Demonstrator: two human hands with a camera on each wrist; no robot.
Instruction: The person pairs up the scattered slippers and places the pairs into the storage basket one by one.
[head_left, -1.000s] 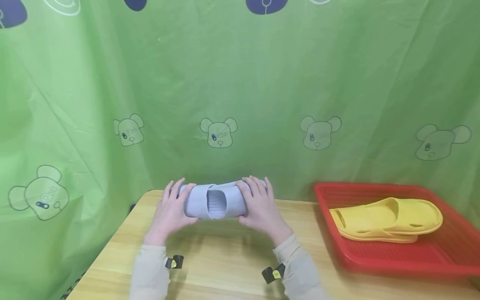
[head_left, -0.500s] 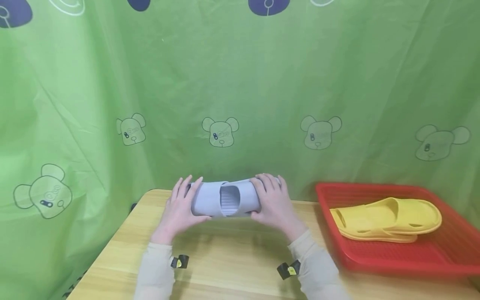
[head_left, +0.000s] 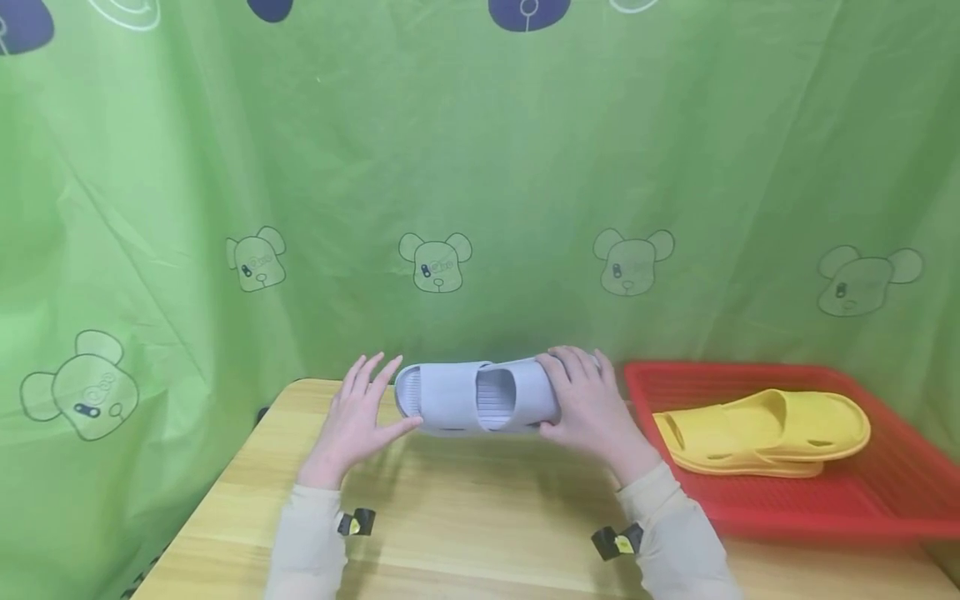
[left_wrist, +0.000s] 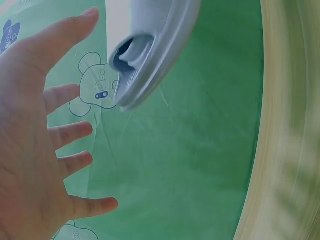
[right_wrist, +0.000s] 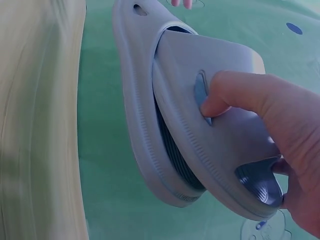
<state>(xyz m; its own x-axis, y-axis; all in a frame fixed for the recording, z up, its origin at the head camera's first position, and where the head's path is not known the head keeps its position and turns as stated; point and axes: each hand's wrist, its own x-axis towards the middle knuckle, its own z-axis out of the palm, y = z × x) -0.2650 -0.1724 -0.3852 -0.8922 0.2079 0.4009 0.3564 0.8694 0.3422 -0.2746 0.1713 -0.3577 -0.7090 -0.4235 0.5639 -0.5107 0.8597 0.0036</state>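
A pair of pale grey-blue slippers, one tucked into the other, is held up over the wooden table in the head view. My right hand grips their right end; in the right wrist view the thumb presses on the upper by a small slot, with the other fingers partly hidden behind the toe end. At the other end my left hand has its fingers spread, with the thumb tip close to the toe opening. The left wrist view shows a gap between that hand and the slipper.
A red plastic basket stands at the table's right side, with yellow slippers stacked in it. Behind the wooden table hangs a green curtain printed with bear heads.
The slippers and my right hand have moved to the right, toward the basket. My left hand has let go of the slippers' left end and spread its fingers.
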